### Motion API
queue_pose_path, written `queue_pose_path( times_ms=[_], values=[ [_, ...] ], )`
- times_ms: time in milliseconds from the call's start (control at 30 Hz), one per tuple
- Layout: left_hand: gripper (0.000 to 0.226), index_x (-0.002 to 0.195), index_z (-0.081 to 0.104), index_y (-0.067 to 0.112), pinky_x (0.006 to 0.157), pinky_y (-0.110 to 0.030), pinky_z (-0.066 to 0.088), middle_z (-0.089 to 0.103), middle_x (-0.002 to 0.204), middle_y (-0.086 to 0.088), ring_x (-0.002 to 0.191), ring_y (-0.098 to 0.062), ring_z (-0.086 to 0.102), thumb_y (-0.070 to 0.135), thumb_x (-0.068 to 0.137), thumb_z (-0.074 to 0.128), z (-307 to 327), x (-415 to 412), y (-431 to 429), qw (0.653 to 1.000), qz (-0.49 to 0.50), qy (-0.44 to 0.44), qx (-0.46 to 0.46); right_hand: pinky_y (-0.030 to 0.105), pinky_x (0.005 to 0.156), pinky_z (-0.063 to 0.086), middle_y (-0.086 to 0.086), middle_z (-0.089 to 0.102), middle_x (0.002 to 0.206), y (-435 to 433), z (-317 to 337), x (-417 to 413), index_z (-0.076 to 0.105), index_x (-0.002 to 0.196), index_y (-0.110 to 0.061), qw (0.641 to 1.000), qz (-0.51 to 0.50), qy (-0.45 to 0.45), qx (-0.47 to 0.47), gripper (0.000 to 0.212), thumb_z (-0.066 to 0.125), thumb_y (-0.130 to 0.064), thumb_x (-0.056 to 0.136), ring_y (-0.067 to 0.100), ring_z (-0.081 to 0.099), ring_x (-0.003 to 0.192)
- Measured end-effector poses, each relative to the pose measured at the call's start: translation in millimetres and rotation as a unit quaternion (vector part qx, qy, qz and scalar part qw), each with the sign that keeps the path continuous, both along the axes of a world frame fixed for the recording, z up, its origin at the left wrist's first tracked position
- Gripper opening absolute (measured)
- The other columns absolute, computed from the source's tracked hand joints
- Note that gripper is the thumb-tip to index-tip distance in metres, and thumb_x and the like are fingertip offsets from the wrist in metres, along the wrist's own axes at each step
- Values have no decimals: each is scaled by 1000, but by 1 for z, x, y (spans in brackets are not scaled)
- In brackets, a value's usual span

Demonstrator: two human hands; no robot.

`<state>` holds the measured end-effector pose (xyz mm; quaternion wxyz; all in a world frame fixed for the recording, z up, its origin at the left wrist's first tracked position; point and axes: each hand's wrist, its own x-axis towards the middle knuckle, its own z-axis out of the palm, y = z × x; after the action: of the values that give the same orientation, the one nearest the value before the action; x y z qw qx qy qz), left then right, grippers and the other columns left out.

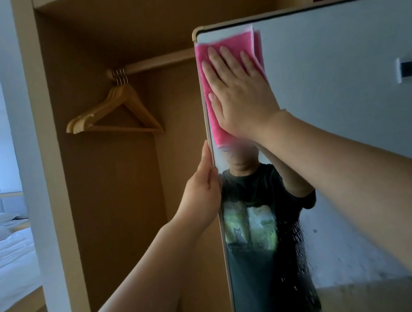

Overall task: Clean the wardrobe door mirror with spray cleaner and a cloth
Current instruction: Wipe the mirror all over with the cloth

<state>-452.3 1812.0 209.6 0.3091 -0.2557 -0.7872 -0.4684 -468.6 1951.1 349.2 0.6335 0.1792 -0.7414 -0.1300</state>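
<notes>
The wardrobe door mirror stands open in front of me, gold-framed, with spray droplets and streaks on its lower glass. My right hand lies flat on a folded pink cloth, pressing it against the mirror's top left corner. My left hand grips the mirror's left frame edge about halfway down the visible door. The glass reflects a person in a dark printed T-shirt. No spray bottle is in view.
The open wooden wardrobe is to the left, with a rail and several wooden hangers bunched at its left end. A bed with white linen is at the far left beyond the wardrobe side panel.
</notes>
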Motion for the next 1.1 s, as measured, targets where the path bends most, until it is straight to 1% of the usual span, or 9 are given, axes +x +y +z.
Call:
queue_pose_path(
  times_ms=[67,167,233,533,733,833,900,1000,1100],
  values=[
    [59,145,6,55,99,-18,43,47,140,20,123,0,48,23,102,31,0,1,0,1000,1,1,-3,46,120,6,13,23,159,0,-14,0,22,153,-9,1000,7,4,0,59,16,-38,102,31,17,148],
    [57,148,8,50,75,7,34,38,119,46,98,35,39,25,103,32,0,-1,-1,1000,-4,6,-5,46,120,7,15,25,158,-1,-45,-2,24,152,-6,1000,19,17,4,58,21,-36,102,31,18,147],
    [57,149,8,46,72,9,32,35,117,44,93,39,36,23,103,32,0,-1,0,1000,-12,1,1,46,121,6,16,23,158,-1,-69,-3,23,152,-6,1000,25,14,3,57,21,-35,103,31,17,148],
    [59,149,14,42,73,4,38,45,106,42,96,30,47,16,100,34,-2,1,3,1000,-19,-3,24,47,121,-1,17,19,159,2,-147,0,17,153,-6,999,-14,-9,28,61,18,-41,102,33,12,148],
    [57,151,11,37,68,7,36,43,105,37,89,35,44,17,102,33,-9,3,3,1000,-6,-4,14,46,121,-1,16,17,160,4,-167,3,17,154,-7,999,-9,-10,31,63,21,-42,102,33,10,149],
    [53,148,22,40,70,5,38,52,106,32,95,28,49,18,101,33,-12,9,6,999,-4,-4,35,46,121,0,16,20,159,4,-166,2,20,153,-7,1000,7,-6,26,63,25,-43,102,32,11,148],
    [45,133,43,47,75,-5,46,63,106,23,100,11,59,19,99,34,-16,11,7,998,-15,-12,61,47,121,2,16,20,159,4,-166,1,21,153,-7,1000,14,-10,27,62,25,-43,102,33,11,148],
    [38,98,64,48,79,-32,56,71,95,12,91,-9,67,21,88,39,-39,9,3,993,-16,-64,100,48,121,4,18,22,158,3,-166,2,23,152,-5,999,31,-17,26,59,24,-38,103,34,14,148],
    [37,106,66,37,82,-39,57,72,97,9,92,-13,68,17,84,43,-72,5,-3,986,-6,-114,121,48,121,3,18,22,158,4,-165,2,22,152,-6,998,49,-19,23,56,24,-33,103,34,14,148]
  ],
)
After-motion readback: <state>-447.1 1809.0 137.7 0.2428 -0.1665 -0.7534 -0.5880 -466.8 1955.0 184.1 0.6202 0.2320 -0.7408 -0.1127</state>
